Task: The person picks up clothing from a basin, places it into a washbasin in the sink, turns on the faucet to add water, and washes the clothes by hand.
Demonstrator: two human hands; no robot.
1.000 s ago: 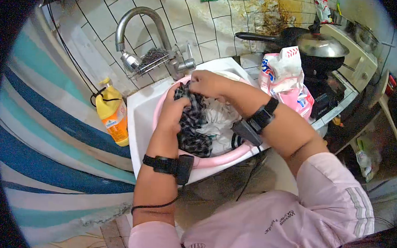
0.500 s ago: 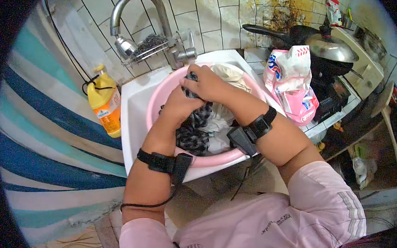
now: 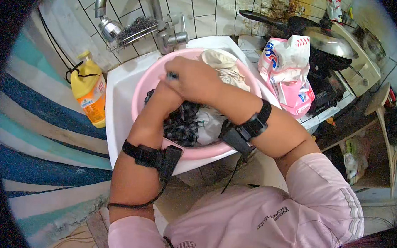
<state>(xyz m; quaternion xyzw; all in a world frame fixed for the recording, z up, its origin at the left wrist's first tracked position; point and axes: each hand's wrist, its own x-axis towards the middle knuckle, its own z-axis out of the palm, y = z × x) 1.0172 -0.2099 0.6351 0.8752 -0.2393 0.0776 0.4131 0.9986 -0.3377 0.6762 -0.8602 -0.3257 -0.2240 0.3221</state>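
Observation:
My right hand [image 3: 192,79] and my left hand [image 3: 165,96] are pressed together over a pink basin [image 3: 206,152], both with fingers closed. Only a small dark bit of cloth shows between them; the fingers are partly blurred and the rest is covered. Below the hands, a black-and-grey checked garment [image 3: 180,128] lies bunched in the basin. Beside it is a white cloth [image 3: 210,124], and a cream cloth [image 3: 229,70] rests against the far right side of the basin.
The basin sits in a white sink [image 3: 117,114] under a metal faucet [image 3: 153,5] with a wire rack [image 3: 133,37]. A yellow jug [image 3: 90,90] stands to the left. On the right are a detergent bag [image 3: 288,72], a lidded pan [image 3: 328,43] and an open shelf [image 3: 375,166].
My right hand has rolled over closer to my left, and less of the dark cloth shows between them. The whole view has shifted, so the surroundings sit higher and further left.

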